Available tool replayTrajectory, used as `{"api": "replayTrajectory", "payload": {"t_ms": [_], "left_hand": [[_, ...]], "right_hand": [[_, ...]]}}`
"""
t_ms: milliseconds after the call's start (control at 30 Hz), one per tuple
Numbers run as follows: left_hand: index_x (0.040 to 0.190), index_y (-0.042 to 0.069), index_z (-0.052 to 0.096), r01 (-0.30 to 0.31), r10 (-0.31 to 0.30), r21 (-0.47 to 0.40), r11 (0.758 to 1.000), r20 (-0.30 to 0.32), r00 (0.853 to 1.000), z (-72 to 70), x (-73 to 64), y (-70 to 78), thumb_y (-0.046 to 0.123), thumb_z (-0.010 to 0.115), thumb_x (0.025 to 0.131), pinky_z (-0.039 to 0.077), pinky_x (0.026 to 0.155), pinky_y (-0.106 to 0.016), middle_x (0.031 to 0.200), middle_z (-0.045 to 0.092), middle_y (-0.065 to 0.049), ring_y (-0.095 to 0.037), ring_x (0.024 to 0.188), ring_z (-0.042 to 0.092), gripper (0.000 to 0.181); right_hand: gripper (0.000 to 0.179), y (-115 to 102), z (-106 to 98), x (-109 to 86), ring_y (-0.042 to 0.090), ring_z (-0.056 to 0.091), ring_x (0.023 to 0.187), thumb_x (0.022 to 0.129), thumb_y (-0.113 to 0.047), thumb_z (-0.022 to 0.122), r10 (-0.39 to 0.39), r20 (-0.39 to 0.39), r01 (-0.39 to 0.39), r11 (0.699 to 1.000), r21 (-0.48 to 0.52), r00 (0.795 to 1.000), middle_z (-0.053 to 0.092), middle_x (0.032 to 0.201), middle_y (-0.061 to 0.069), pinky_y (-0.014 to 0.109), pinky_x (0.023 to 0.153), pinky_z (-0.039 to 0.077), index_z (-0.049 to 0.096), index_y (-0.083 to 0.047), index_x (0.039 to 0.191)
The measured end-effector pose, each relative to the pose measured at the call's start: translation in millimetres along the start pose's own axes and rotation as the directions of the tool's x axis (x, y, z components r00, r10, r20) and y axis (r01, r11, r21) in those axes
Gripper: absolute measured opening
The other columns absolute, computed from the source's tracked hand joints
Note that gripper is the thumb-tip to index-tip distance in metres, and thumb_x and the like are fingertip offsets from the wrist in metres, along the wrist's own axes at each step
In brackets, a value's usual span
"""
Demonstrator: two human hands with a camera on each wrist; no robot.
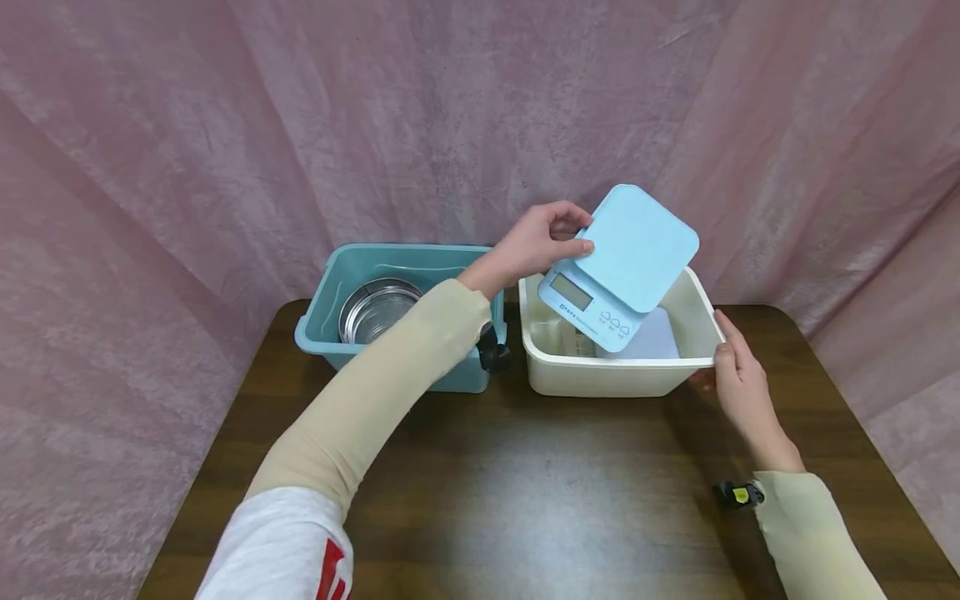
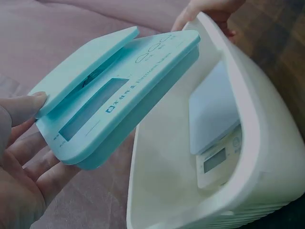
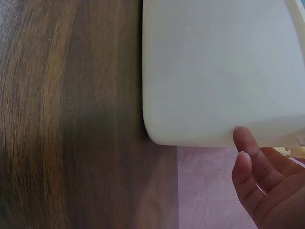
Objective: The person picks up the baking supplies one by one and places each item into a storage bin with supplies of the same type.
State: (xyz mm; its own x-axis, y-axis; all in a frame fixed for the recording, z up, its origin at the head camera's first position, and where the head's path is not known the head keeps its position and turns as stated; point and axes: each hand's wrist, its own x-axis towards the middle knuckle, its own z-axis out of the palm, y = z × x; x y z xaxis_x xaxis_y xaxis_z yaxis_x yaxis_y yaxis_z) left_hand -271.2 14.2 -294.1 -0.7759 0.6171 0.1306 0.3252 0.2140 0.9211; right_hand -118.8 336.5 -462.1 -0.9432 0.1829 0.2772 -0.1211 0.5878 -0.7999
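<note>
My left hand point(image 1: 528, 242) pinches a light blue digital kitchen scale point(image 1: 637, 246) by its left edge, thumb on the weighing plate and fingers beneath. The scale is tilted above the white plastic bin point(image 1: 600, 380), partly over its opening. Inside that bin lies a second kitchen scale point(image 2: 214, 114), with a pale lilac plate and a cream base. At the bin's right end my right hand point(image 1: 742, 387) grips the rim near the front corner. In the right wrist view, fingertips point(image 3: 245, 136) touch the bin's outer wall.
A teal plastic bin point(image 1: 322, 329) with round metal sieves point(image 1: 382, 308) inside stands left of the white one. Both bins sit at the back of a dark wooden table point(image 1: 555, 492). Behind them hangs a pink curtain point(image 1: 375, 125).
</note>
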Motion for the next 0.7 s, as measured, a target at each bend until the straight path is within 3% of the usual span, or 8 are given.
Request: {"api": "replayTrajectory", "payload": {"t_ms": [167, 467, 700], "left_hand": [[0.132, -0.001, 0.063, -0.038, 0.037, 0.061, 0.997, 0.021, 0.999, 5.9, 18.9, -1.1, 0.009, 0.072, 0.099, 0.050, 0.097, -0.023, 0.134, 0.067, -0.015, -0.020, 0.129, 0.061, 0.035], [0.129, -0.003, 0.064, -0.049, 0.039, 0.180, 0.982, 0.062, 0.997, 21.4, 42.9, -10.4, 0.006, 0.071, 0.099, 0.047, 0.098, -0.019, 0.131, 0.068, -0.015, -0.023, 0.127, 0.061, 0.031], [0.128, 0.002, 0.066, -0.010, -0.016, 0.253, 0.967, 0.098, 0.995, 34.9, 48.3, -15.3, 0.008, 0.072, 0.099, 0.045, 0.100, -0.016, 0.132, 0.068, -0.010, -0.019, 0.128, 0.061, 0.030]], "right_hand": [[0.054, -1.2, -0.9, -2.0, 0.013, 0.065, 0.063, 0.111, -0.021, 0.030, -0.014, -0.006, 0.014, 1.000, 0.000, 1.000, 0.058, 0.091, -0.004, 0.023, 0.057, 0.052, 0.033, -0.018, 0.165], [0.054, -4.8, 0.0, -6.3, 0.011, 0.063, 0.065, 0.111, -0.021, 0.029, -0.014, -0.008, 0.014, 1.000, -0.002, 1.000, 0.060, 0.112, 0.022, 0.022, 0.058, 0.052, 0.033, -0.017, 0.165], [0.054, -5.0, -1.8, -7.9, 0.011, 0.061, 0.066, 0.111, -0.021, 0.029, -0.023, 0.000, 0.023, 1.000, 0.003, 1.000, 0.058, 0.118, 0.025, 0.021, 0.058, 0.052, 0.032, -0.018, 0.165]]}}
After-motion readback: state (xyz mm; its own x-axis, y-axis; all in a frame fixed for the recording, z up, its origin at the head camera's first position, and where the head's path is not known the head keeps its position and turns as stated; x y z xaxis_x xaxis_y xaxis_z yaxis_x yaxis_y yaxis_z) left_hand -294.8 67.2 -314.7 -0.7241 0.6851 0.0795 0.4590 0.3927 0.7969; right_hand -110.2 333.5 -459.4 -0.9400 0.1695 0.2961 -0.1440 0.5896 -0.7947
